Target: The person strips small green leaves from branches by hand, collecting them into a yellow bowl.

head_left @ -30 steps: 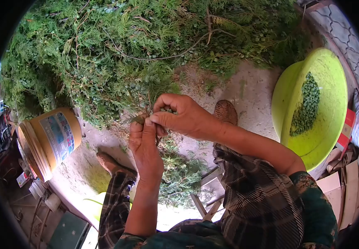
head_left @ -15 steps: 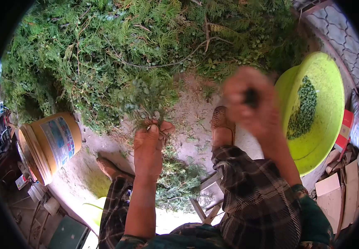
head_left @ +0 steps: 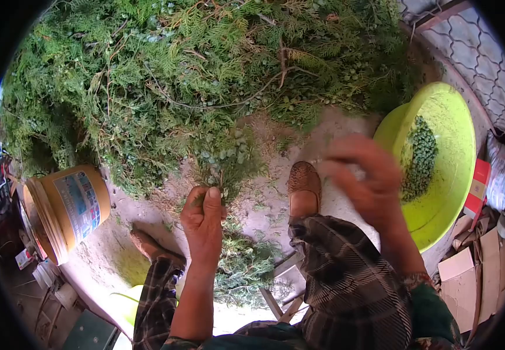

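Where the left hand pinches its base between thumb and fingers, one green sprig extends past the fingertips, left of the basin. Right hand: blurred, thumb and fingers parted, at the basin's left edge. Small green pieces: inside the basin. Branch pile: beyond and left of the basin. Bucket: far left of the basin.

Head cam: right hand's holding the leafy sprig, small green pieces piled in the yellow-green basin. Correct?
Wrong hand: the head view shows the left hand holding the leafy sprig. The small green pieces are piled in the yellow-green basin, as you said.
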`<move>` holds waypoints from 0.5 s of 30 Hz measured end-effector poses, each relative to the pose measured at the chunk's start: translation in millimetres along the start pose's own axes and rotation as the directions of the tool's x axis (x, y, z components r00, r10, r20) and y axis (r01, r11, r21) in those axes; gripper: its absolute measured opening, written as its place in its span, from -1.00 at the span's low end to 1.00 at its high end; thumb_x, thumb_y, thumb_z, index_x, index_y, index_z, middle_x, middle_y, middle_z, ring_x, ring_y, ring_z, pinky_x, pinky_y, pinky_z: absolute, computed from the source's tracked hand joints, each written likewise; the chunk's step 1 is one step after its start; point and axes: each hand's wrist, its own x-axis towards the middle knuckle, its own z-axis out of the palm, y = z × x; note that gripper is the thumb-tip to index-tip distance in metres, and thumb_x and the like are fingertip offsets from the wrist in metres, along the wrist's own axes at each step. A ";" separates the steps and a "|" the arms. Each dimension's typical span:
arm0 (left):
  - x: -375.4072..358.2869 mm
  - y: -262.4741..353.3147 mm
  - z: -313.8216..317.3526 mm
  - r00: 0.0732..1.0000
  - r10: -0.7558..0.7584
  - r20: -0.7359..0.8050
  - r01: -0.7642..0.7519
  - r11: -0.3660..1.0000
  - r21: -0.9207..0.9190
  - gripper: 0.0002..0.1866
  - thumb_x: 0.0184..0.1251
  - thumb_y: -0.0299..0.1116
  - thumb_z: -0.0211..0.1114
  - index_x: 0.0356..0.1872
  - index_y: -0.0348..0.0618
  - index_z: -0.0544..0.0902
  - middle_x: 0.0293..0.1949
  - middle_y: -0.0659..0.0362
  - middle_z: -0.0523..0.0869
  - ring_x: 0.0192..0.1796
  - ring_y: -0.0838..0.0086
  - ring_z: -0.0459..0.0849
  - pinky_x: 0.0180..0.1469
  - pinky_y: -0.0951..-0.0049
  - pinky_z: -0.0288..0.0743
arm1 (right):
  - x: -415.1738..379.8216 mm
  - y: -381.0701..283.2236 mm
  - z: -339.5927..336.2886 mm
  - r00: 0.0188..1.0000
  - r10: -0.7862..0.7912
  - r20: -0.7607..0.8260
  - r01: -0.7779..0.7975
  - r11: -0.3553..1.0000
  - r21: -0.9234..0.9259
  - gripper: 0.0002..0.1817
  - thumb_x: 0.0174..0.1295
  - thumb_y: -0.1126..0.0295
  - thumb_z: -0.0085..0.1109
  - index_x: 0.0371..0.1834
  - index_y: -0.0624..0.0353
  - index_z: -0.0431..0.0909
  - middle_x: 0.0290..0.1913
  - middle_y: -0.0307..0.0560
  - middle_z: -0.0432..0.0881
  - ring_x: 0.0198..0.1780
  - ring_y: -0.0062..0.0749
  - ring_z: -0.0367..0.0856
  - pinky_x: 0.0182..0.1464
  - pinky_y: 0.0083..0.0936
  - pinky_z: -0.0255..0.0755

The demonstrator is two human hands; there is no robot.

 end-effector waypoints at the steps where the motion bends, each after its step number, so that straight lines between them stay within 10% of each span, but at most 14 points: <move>1: -0.4 1.1 -0.6 1.000 -0.003 0.001 0.003 1.000 -0.002 -0.74 0.44 -0.26 0.09 -0.44 -0.18 0.45 -0.61 0.35 0.38 -0.54 0.70 0.29 -0.50 0.63 0.17 | 11.8 4.0 22.9 0.998 -0.035 0.055 0.029 0.995 0.093 -0.77 0.03 0.40 0.32 -0.26 0.22 0.55 -0.40 -0.07 0.57 -0.42 -0.37 0.54 -0.39 -0.48 0.41; 6: -3.1 13.1 -7.5 0.996 0.028 0.088 -0.036 0.995 0.096 -0.78 0.40 -0.38 0.14 -0.46 -0.22 0.43 -0.60 0.37 0.37 -0.52 0.74 0.25 -0.53 0.64 0.12 | 39.8 6.9 61.5 0.927 0.091 0.364 -0.137 0.985 0.103 -0.70 -0.01 0.36 0.39 -0.23 0.18 0.54 -0.40 -0.16 0.55 -0.45 -0.57 0.47 -0.41 -0.60 0.37; 15: -4.9 10.7 -10.7 0.999 0.002 0.033 -0.003 1.000 0.031 -0.81 0.32 -0.31 0.24 -0.36 -0.24 0.54 -0.58 0.37 0.43 -0.54 0.77 0.27 -0.54 0.70 0.12 | 23.9 17.9 75.4 0.919 0.058 0.391 -0.173 0.948 0.267 -0.78 0.08 0.43 0.31 -0.25 0.24 0.53 -0.43 -0.16 0.55 -0.40 -0.51 0.53 -0.37 -0.56 0.38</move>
